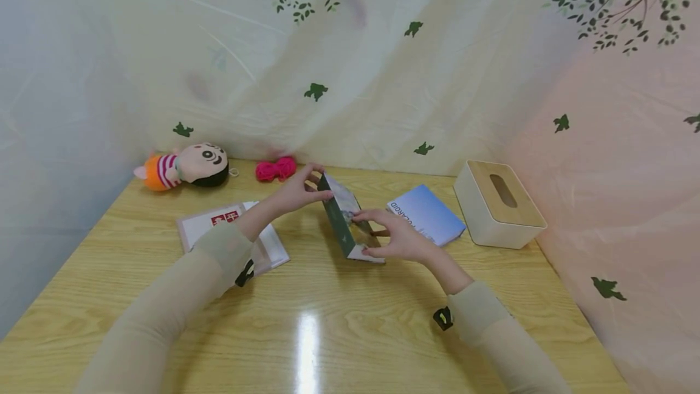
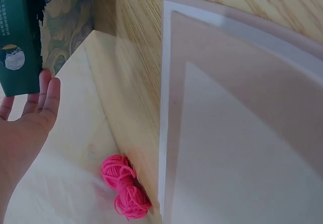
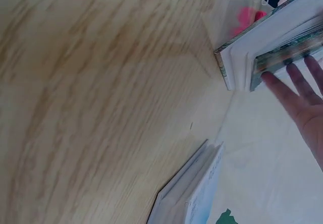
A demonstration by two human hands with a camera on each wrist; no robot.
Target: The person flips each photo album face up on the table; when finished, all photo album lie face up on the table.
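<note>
A dark green box (image 1: 340, 224) is held tilted up over the middle of the table. Its green side carries small pale print and a round picture, and a painted pattern covers the adjoining face. At the far end, my left hand (image 1: 295, 192) grips it, thumb on one side and fingers on the other. My right hand (image 1: 401, 239) holds the near part, with the thumb at the white end and fingertips inside the box. In the right wrist view those fingertips touch a stack of patterned cards (image 3: 280, 57) within white walls. The right thumb is hidden there.
Left of the box lies a clear-sleeved white packet (image 1: 276, 251) with red print. A blue POLAROID box (image 1: 429, 211) is right, beside a wood-topped tissue box (image 1: 500, 199). Pink yarn (image 1: 276, 169) and a plush doll (image 1: 186, 166) lie along the back by the curtain.
</note>
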